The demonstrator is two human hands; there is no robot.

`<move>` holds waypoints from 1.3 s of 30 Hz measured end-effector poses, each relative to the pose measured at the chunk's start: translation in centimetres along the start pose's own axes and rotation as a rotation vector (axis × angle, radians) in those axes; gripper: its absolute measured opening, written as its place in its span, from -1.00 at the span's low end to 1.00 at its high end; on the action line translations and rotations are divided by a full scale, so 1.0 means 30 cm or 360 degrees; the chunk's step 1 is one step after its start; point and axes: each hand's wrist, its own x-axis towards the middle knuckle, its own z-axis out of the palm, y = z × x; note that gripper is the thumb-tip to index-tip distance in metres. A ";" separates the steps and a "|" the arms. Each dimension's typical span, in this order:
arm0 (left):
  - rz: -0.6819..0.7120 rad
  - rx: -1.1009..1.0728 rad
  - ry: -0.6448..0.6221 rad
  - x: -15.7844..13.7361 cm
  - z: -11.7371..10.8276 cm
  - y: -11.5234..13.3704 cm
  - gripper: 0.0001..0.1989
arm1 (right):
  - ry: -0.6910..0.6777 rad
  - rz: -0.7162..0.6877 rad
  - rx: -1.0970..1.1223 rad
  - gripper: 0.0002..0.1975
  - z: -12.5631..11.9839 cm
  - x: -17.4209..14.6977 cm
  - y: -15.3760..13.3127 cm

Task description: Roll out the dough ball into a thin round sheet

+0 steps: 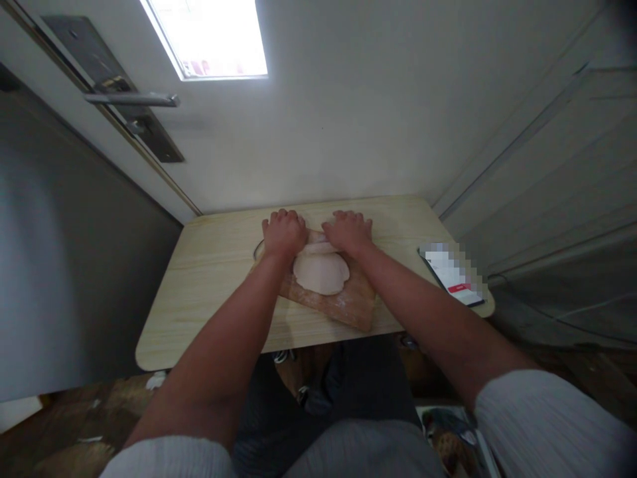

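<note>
The window (213, 38) glares blown-out white above dim, slightly soft surroundings.

I have my left arm (226, 332) reaching in from the lower left of the frame and my right arm (428, 309) from the lower right. Near the centre, my left hand (284, 232) and right hand (349, 231) sit apart, backs up, fingers bent, palms hidden from me.

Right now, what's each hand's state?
Left hand: palm down at apparent rolling pin, left end; grip closure unclear.
Right hand: palm down at right end; grip closure unclear.
</note>
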 end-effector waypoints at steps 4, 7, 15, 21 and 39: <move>0.0008 0.0000 0.0009 0.000 0.005 -0.002 -0.54 | 0.0047 -0.0002 0.0001 -0.45 0.001 -0.004 -0.001; 0.0006 -0.0003 0.0008 -0.011 0.003 0.000 -0.52 | 0.0087 -0.0012 -0.0002 -0.46 0.003 -0.016 0.000; 0.0032 -0.0051 0.0009 -0.058 -0.001 0.004 -0.51 | 0.0107 0.0008 0.0022 -0.46 -0.006 -0.067 0.003; 0.0035 -0.0055 0.0032 -0.113 -0.016 0.013 -0.54 | 0.0049 -0.0001 0.0030 -0.43 -0.013 -0.119 0.012; 0.0018 -0.0061 0.0195 -0.338 -0.029 0.043 -0.53 | 0.0283 -0.0186 -0.0055 -0.53 -0.025 -0.363 0.057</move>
